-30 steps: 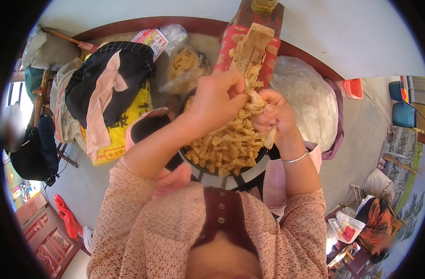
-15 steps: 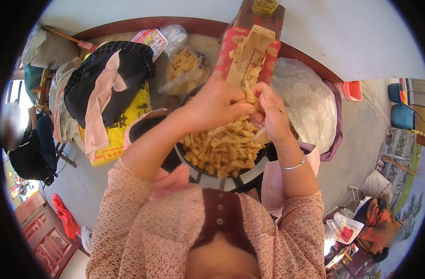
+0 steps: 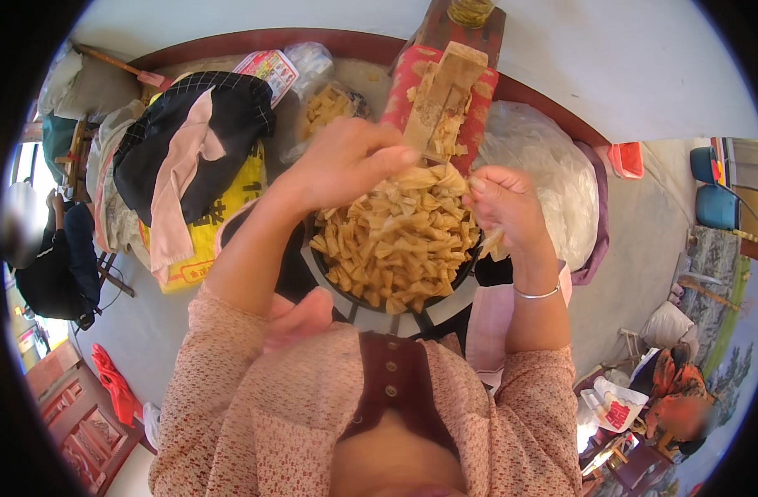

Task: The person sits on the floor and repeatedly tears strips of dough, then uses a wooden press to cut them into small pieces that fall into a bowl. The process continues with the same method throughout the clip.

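Note:
A heaped pile of knotted tan strips (image 3: 395, 240), which look like bean-curd skin, fills a dark round basin (image 3: 356, 300) in front of me. Above its far side, my left hand (image 3: 346, 161) has its fingers curled, thumb pointing right; what lies within them is hidden. A tan strip (image 3: 437, 177) stretches between the two hands. My right hand (image 3: 507, 205) is closed, pinching the strip's right end. More tan strip ends (image 3: 493, 245) hang below that palm. A wooden block (image 3: 447, 99) with flat tan strips beside it lies beyond, on a red patterned cloth (image 3: 404, 79).
At left, a black cloth (image 3: 180, 124) and a pink towel (image 3: 184, 178) lie over a yellow bag (image 3: 205, 248). A plastic bag of tan pieces (image 3: 325, 108) sits beyond the basin. Large clear plastic bags (image 3: 553, 182) stand at right. A glass jar (image 3: 472, 12) is on the far bench.
My hands have come apart: the left has moved left and slightly up, the right a little right and down. More of the knotted pile shows between them.

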A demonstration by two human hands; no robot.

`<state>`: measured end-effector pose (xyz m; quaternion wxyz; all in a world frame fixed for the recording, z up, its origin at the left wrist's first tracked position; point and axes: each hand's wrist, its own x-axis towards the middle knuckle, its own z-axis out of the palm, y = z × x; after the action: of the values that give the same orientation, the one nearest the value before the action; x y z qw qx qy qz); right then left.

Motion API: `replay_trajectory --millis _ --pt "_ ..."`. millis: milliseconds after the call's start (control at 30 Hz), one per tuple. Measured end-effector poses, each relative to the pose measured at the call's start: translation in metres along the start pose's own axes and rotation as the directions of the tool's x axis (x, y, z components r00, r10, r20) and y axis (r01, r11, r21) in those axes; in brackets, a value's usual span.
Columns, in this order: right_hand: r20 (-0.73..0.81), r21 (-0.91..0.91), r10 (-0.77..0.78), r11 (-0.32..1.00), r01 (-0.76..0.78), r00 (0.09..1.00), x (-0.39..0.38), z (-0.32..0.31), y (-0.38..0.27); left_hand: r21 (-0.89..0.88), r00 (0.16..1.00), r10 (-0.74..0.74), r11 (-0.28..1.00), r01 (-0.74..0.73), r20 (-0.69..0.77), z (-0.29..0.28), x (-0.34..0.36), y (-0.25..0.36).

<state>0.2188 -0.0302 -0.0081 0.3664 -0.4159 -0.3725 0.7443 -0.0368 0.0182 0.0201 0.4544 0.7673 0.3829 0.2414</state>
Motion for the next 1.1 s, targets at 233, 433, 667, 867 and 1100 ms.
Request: replay_trajectory --millis 233,433,667,867,1100 --pt "0.004 -0.234 0.017 0.972 -0.016 1.0 0.013 0.013 0.012 0.575 0.937 0.35 0.767 -0.284 -0.005 0.043 -0.003 0.015" --pt "0.0 -0.636 -0.175 0.76 0.135 0.985 -0.016 0.018 -0.005 0.122 0.94 0.068 0.986 -0.114 0.333 0.027 -0.007 0.017" --pt "-0.008 -0.481 -0.218 0.856 0.188 0.976 -0.022 -0.009 0.015 -0.023 0.881 0.256 0.963 -0.269 0.397 0.024 -0.012 0.004" --pt "-0.014 -0.415 -0.148 0.9 0.129 0.989 -0.019 -0.008 0.007 -0.04 0.876 0.214 0.975 -0.218 0.432 0.022 -0.004 0.002" --pt "-0.041 -0.356 0.039 0.933 -0.051 0.998 -0.009 -0.002 0.001 -0.036 0.895 0.194 0.98 -0.197 0.402 0.02 0.0 -0.007"
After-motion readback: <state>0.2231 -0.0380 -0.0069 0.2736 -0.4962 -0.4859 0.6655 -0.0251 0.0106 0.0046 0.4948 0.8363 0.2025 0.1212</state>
